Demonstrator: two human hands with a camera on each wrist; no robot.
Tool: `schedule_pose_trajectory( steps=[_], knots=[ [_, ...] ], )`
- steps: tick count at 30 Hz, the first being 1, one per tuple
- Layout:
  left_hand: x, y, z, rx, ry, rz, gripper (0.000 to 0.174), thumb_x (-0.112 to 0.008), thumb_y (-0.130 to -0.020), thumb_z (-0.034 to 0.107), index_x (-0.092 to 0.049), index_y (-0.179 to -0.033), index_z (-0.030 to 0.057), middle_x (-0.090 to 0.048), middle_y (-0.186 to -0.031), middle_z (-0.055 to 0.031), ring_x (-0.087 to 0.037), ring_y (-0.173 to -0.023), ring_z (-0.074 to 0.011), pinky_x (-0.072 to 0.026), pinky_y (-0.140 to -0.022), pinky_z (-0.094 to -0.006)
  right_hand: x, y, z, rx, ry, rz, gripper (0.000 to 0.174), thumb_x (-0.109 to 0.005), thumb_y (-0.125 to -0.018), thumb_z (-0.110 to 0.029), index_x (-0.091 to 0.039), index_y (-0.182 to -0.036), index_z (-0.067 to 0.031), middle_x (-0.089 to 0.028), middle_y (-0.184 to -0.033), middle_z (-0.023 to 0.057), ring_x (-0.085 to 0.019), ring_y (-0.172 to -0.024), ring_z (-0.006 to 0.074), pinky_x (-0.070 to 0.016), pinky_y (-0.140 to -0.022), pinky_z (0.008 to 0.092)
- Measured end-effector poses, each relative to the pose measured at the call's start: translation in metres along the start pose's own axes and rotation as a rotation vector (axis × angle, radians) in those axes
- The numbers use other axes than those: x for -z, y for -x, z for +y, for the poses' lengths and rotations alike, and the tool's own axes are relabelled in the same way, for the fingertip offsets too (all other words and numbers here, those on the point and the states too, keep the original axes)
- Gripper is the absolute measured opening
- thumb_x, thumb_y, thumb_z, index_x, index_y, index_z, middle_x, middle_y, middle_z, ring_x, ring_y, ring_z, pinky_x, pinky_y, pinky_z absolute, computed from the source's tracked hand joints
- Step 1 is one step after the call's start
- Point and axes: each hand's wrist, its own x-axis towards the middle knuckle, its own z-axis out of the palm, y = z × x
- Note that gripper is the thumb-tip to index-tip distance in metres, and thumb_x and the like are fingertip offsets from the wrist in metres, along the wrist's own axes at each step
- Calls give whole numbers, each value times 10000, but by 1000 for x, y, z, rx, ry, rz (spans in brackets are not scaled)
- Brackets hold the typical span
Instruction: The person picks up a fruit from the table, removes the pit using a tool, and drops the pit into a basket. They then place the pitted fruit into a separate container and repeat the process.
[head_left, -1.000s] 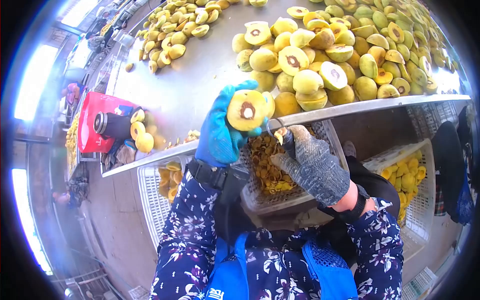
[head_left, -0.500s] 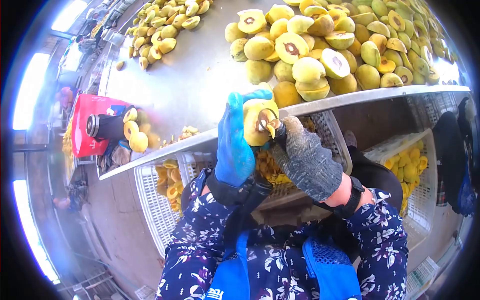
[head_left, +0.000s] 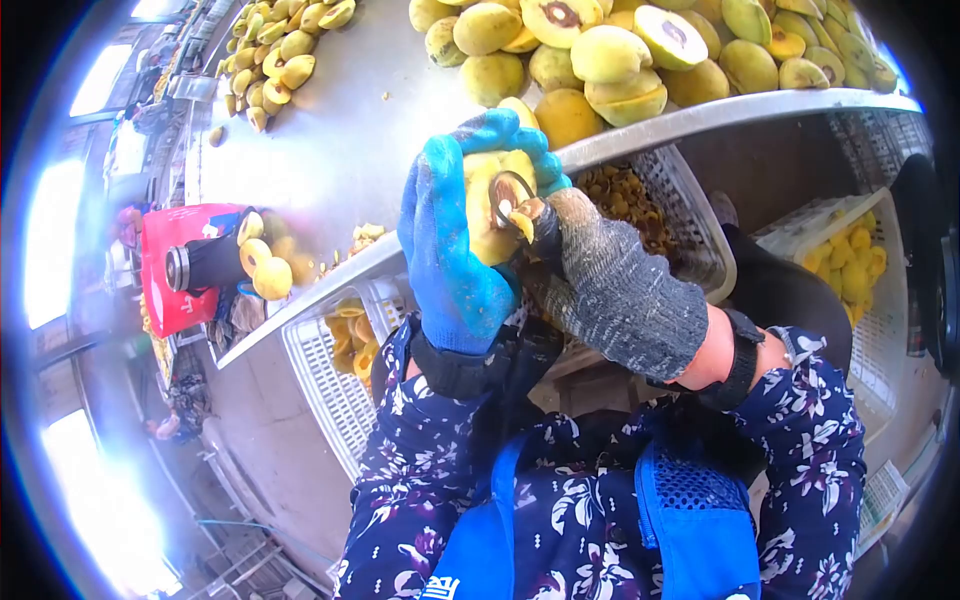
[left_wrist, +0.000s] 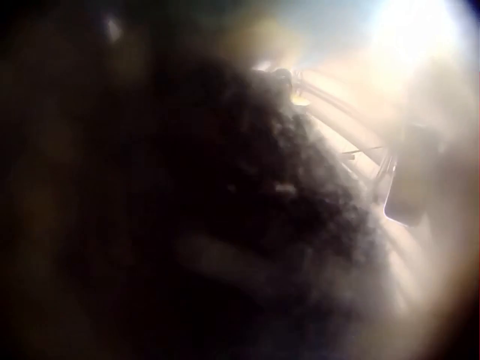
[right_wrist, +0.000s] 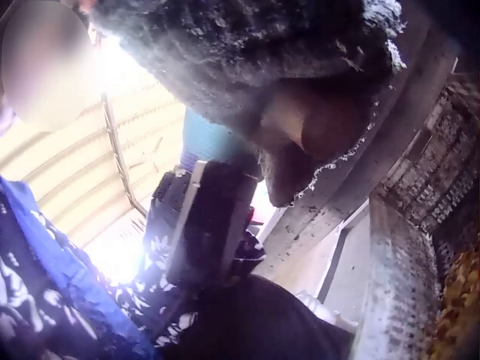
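In the head view, my left hand (head_left: 445,250), in a blue glove, cups a yellow peach half (head_left: 484,238) with its cut face turned to the right. My right hand (head_left: 635,290), in a grey knit glove, grips a coring tool with a curved metal loop blade (head_left: 513,178). The loop sits at the brown stone hollow of the peach, and a bit of yellow flesh (head_left: 523,222) hangs by it. The grey glove (right_wrist: 247,60) fills the top of the right wrist view, hiding most of the tool. Blur and darkness cover the left wrist view.
Peach halves (head_left: 610,55) are heaped on the metal table (head_left: 350,130). Below its edge stand a basket of scraps (head_left: 630,205) and crates of peaches (head_left: 345,400) (head_left: 850,260). A black thermos (head_left: 210,265) and a red bag (head_left: 165,240) are at the left.
The coring tool has come from beside the peach to its stone hollow. The peach has turned to face right, and both hands appear higher in the head view, which has itself shifted.
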Motion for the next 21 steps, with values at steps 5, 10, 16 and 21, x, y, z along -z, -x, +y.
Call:
schedule_pose_trajectory(
  steps=[5, 10, 16, 21],
  knots=[
    [5, 0, -1, -43, -159, 2, 430, -347, -1004, 332, -553, -1045, -44, -604, -1010, -190, -621, -884, -311, -519, -827, -442, -7, 1, 12, 140, 42, 67, 332, -618, -816, -149, -468, -1085, -24, -624, -838, 246, -604, -808, 446, -486, -668, 519],
    [13, -3, -4, -153, -305, -94, 320, -441, -983, 255, -545, -1025, -45, -598, -1025, -163, -632, -888, -245, -567, -749, -355, -8, 0, 10, 76, 7, 14, 359, -641, -824, -140, -470, -1121, -32, -625, -898, 223, -619, -838, 421, -505, -687, 474],
    [7, -9, 3, -55, -3, -52, 407, -398, -978, 290, -560, -1095, -65, -634, -989, -218, -639, -882, -318, -542, -795, -409, 17, -6, -10, 12, 174, -32, 409, -721, -773, -154, -518, -1111, -45, -642, -903, 184, -640, -848, 392, -522, -688, 412],
    [12, -13, 3, -388, -622, -91, 411, -429, -974, 323, -568, -1141, -25, -639, -985, -135, -624, -892, -233, -528, -768, -330, 41, -16, -25, 315, 186, 323, 470, -767, -734, -138, -515, -1124, -61, -654, -886, 156, -665, -847, 339, -529, -724, 377]
  ],
)
